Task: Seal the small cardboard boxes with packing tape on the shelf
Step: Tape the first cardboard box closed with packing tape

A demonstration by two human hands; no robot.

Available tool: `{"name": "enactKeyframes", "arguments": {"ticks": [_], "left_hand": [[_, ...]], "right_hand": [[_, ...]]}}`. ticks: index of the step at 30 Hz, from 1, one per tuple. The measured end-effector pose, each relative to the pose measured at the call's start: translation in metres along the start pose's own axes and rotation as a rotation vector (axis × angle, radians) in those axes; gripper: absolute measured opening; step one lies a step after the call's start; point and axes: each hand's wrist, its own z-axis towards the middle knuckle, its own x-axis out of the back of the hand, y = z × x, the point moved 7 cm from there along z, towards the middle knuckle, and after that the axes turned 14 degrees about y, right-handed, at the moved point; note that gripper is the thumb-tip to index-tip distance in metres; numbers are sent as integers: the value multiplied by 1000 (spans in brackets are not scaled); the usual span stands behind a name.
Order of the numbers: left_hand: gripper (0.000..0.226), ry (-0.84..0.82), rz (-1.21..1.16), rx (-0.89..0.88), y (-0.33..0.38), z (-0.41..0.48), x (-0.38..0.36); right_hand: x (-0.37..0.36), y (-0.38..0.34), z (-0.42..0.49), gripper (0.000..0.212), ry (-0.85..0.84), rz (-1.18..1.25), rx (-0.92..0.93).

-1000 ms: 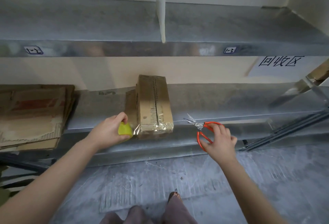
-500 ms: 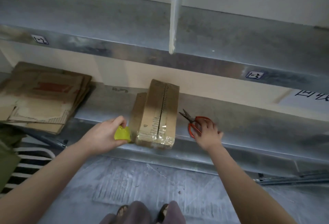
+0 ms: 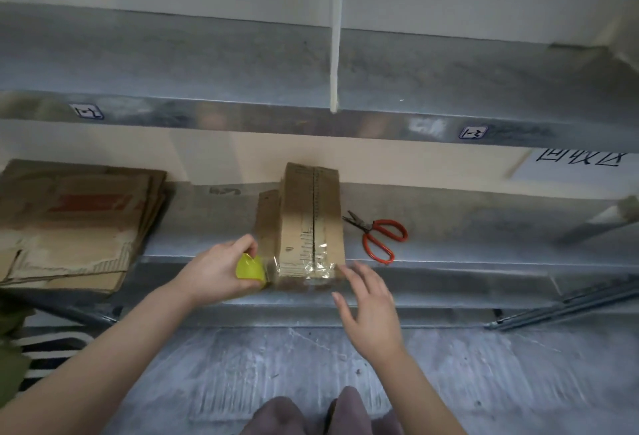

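Note:
A small cardboard box [image 3: 311, 213] stands on the lower metal shelf [image 3: 466, 223], its near end wrapped in clear tape [image 3: 307, 263]. A second, lower box [image 3: 268, 217] sits against its left side. My left hand [image 3: 216, 272] grips a yellow tape roll [image 3: 248, 267] at the box's near left corner, with clear tape running from the roll onto the box. My right hand [image 3: 368, 310] is open with fingers spread, its fingertips at the box's near right corner. Red-handled scissors [image 3: 378, 237] lie on the shelf right of the box, free of my hand.
A stack of flattened cardboard [image 3: 72, 223] lies at the shelf's left end. An upper metal shelf [image 3: 311, 123] overhangs, with a white post [image 3: 334, 37] above the box. A white paper sign [image 3: 581, 165] hangs at the right. Metal rods [image 3: 567, 306] lie low at the right.
My right hand has let go of the scissors, which now lie on the shelf, and has moved left to the box's near right corner. My left hand keeps the tape roll at the box.

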Motion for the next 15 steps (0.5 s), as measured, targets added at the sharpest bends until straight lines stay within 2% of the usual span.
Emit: {"name": "enactKeyframes", "arguments": {"ticks": [2, 6, 15], "left_hand": [[49, -24, -1, -32, 2, 2, -1], [49, -63, -13, -76, 1, 3, -4], [47, -122, -55, -102, -33, 8, -4]], "right_hand": [[-8, -9, -1, 47, 32, 102, -106], [-10, -16, 6, 43, 211, 228, -280], [-37, -16, 16, 50, 153, 392, -517]]}}
